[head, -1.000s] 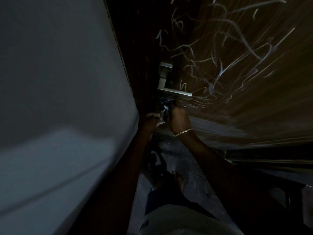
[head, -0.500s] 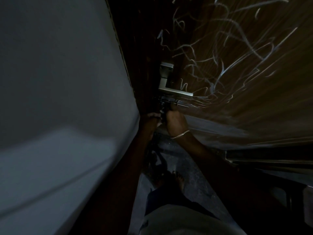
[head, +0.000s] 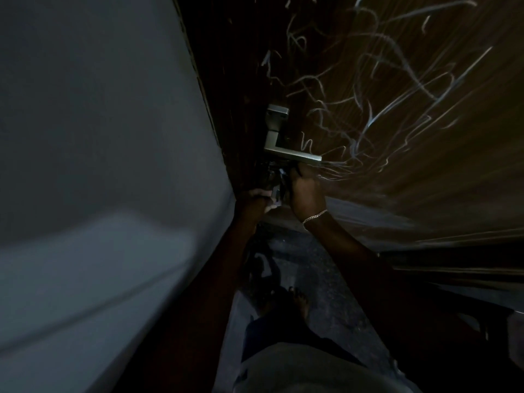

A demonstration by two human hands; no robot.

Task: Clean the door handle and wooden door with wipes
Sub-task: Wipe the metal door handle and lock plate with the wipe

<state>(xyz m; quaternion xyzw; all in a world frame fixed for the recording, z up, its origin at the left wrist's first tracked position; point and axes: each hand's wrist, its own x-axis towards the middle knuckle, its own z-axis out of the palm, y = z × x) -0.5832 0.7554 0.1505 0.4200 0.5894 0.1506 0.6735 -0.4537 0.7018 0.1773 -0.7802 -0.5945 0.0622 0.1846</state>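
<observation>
A pale grey wall [head: 99, 137] fills the left side, lit in a soft band lower down. Beside it runs the dark door edge, carrying the metal door handle [head: 292, 155], its lever pointing right. Just under the lever the left hand [head: 252, 198] has its fingers curled round a small glinting object [head: 276, 191], too dim to identify. The right hand [head: 304, 191], with a thin chain bracelet [head: 314, 215] at the wrist, is raised against the same object. Its fingers [head: 295, 172] are bent just below the lever, but whether they grip anything cannot be told. The wooden door [head: 411, 165] spreads to the right, brown-grained and covered in pale scribbled marks. Below, a bare foot [head: 299, 300] stands on a dark speckled floor [head: 323, 273].
</observation>
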